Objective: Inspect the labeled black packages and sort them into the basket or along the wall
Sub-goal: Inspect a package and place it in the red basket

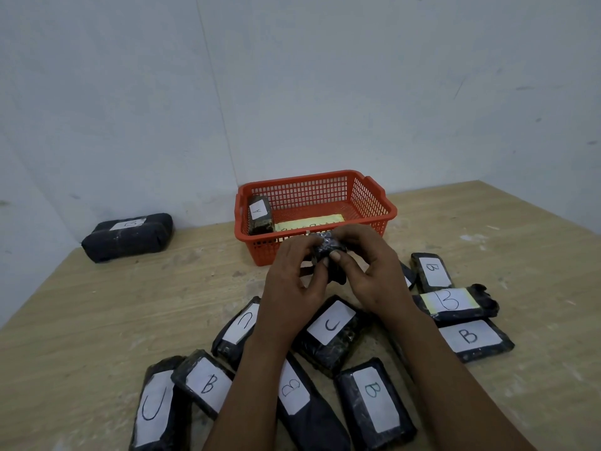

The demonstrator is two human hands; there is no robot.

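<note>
A small black wrapped package (327, 252) is held up in front of the red basket (374, 203), above the table (130, 304) — its label cannot be seen. It is pinched between the left hand (289, 275) and the right hand (367, 268), whose fingertips curl round its ends, thumbs on the near face. The glossy film wrap is judged light, soft and somewhat slippery — best taken across the short ends. Other labelled packages (331, 323) lie below.
</note>
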